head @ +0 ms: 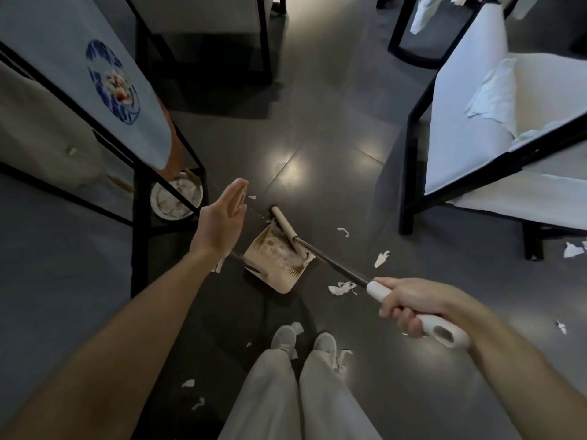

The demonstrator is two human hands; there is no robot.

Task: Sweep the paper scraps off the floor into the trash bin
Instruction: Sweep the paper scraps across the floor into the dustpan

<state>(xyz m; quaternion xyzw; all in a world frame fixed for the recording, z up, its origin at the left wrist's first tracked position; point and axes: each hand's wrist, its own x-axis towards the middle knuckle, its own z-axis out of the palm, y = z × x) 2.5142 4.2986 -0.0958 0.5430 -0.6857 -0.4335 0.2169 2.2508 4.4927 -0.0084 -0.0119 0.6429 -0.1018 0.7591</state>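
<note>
Head view: the right hand (413, 308) has its fingers (398, 315) clenched around the white handle of the broom (333, 263). The broom's dark shaft slants down and left to a beige head that lies in the beige dustpan (273, 268) on the dark floor (317, 173). The left hand (222, 217) is raised edge-on with its fingers (233, 193) straight against the beige grip (243, 192) of the dustpan's rod; the thumb is hidden. Paper scraps (342, 288) lie scattered on the floor: beside the broom shaft, near the light shoes (282, 339), and further right towards the white chair (470, 122). Pale debris sits inside the dustpan. The round white trash bin (154, 198), holding crumpled paper, stands behind the black frame (178, 192) of the left chair, just left of the raised hand.
</note>
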